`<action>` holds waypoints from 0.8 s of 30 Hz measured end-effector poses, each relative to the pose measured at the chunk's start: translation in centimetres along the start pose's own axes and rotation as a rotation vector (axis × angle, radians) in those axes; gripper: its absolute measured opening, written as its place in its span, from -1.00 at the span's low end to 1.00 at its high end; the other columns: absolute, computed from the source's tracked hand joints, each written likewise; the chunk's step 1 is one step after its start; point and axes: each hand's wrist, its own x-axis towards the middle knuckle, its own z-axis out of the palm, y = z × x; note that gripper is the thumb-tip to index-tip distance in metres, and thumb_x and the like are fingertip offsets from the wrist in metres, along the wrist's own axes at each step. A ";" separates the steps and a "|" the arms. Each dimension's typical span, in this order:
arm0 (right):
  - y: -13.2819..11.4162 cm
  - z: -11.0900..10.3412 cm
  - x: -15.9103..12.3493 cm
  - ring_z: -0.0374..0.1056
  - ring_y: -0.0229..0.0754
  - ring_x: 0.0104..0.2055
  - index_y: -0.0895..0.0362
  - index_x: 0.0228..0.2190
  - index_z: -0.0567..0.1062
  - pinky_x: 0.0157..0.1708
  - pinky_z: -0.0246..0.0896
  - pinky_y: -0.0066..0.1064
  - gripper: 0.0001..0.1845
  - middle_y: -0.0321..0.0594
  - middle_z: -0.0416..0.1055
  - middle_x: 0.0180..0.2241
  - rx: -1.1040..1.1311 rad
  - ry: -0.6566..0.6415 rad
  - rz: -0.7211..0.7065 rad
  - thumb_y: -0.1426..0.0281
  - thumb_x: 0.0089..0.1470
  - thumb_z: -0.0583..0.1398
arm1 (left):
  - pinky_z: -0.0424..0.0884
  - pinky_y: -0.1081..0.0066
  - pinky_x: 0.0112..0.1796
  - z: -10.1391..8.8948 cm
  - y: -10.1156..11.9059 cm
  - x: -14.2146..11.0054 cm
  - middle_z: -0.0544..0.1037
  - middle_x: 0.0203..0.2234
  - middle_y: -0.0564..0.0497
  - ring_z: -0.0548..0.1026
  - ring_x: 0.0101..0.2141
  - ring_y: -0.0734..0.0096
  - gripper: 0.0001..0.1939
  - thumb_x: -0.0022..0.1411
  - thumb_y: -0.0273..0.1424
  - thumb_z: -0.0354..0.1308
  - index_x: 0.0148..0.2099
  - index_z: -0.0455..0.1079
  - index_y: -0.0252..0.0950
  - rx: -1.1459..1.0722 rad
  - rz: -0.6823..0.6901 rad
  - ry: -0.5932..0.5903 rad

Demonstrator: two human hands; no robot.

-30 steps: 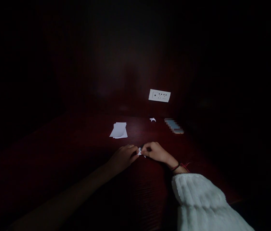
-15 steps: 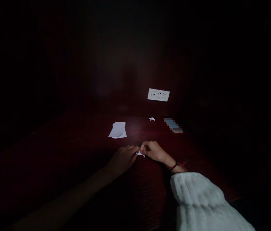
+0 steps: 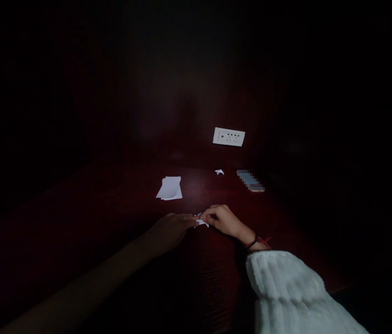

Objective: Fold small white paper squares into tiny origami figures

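Observation:
A small folded piece of white paper lies on the dark red wooden table, between my two hands. My left hand lies low on the table with its fingers stretched toward the paper, their tips on its left edge. My right hand, in a white knitted sleeve with a red cord at the wrist, has its fingers curled and pinched on the paper's right side. Most of the paper is hidden by the fingers.
A small stack of white paper sheets lies beyond my left hand. Farther back sit a tiny folded paper shape and a phone. A white wall socket is on the dark panel behind. The surroundings are very dark.
My left hand has flattened, its fingers stretching out toward the paper. My right hand has stayed pinched on it, shifting only slightly.

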 end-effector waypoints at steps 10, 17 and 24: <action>-1.0 -1.6 -0.9 0.24 -0.31 -0.27 0.16 -0.33 0.42 -0.28 0.08 -0.52 -0.74 -0.20 0.31 -0.29 -0.329 -0.204 -0.144 0.56 -0.02 -0.02 | 0.11 0.29 -0.13 0.3 0.0 0.0 0.22 -0.05 0.11 0.14 -0.03 0.36 -0.59 0.07 -0.58 -0.16 -0.05 0.18 -0.12 0.133 -0.011 -0.026; -1.4 -2.0 -0.9 0.25 -0.31 -0.25 0.08 -0.27 0.39 -0.27 0.08 -0.52 -0.67 -0.25 0.32 -0.27 -0.342 -0.254 -0.141 0.58 -0.02 -0.04 | 0.11 0.31 -0.17 0.2 0.5 -0.1 0.27 -0.08 0.07 0.22 -0.10 0.36 -0.61 0.10 -0.56 -0.16 -0.03 0.16 -0.15 0.175 -0.020 -0.041; -1.3 -2.5 -1.3 0.23 -0.29 -0.20 0.12 -0.35 0.42 -0.26 0.09 -0.51 -0.68 -0.26 0.32 -0.24 -0.304 -0.224 -0.073 0.62 -0.11 -0.01 | 0.11 0.33 -0.19 0.4 0.6 0.1 0.28 -0.10 0.09 0.23 -0.12 0.37 -0.60 0.08 -0.59 -0.17 -0.06 0.17 -0.14 0.168 -0.053 -0.029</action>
